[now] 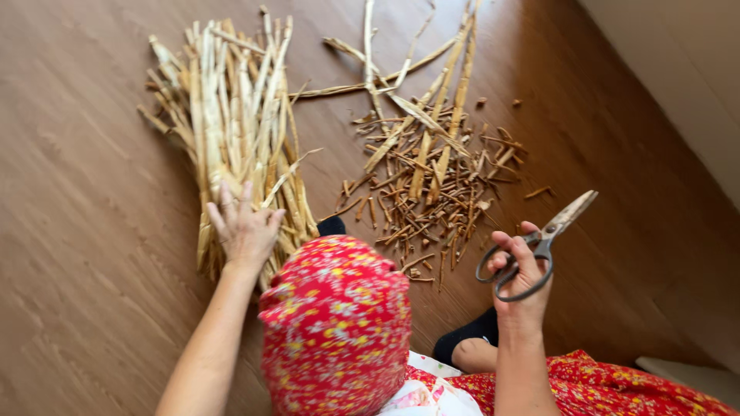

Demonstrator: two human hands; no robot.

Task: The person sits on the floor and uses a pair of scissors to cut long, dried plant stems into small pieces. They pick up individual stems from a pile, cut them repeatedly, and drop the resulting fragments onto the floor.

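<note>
Floral knee (335,323); hands (245,225) w/ dry stalks (231,115), steel scissors (539,243).

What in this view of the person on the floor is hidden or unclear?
- Head view: the near ends of the pale dried stalk bundle lie behind the left hand and the red flowered knee.
- The tips of the long strips are cut off by the top edge.
- The metal scissors in the right hand: blades blurred.
</note>
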